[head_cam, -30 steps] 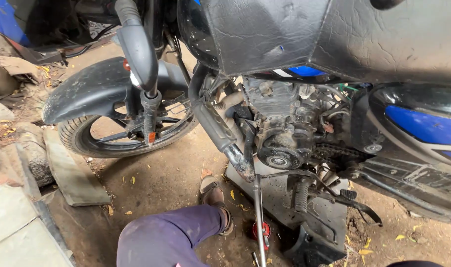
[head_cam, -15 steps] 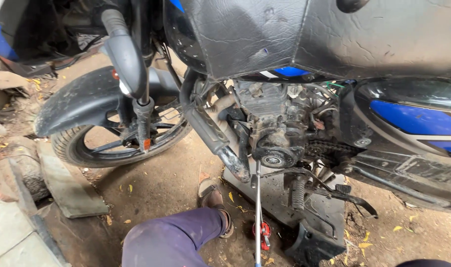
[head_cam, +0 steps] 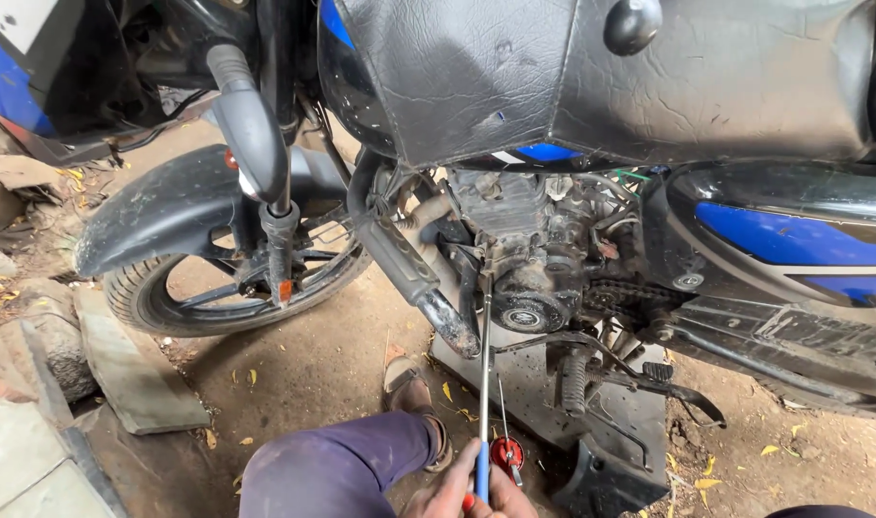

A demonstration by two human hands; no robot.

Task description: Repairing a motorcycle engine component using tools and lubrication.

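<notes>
Two hands [head_cam: 472, 494] below engine [head_cam: 529, 254], kickstand [head_cam: 577, 379] between.

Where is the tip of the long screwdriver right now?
In the head view, the long screwdriver rises from the hands at bottom centre; its tip meets the engine underside, right of the exhaust pipe.

Open dirt ground [head_cam: 313, 384] lies left of the grimy grey engine block [head_cam: 529, 249]; the slanted black exhaust pipe [head_cam: 409, 273] and black foot lever [head_cam: 639, 379] crowd its underside.
</notes>
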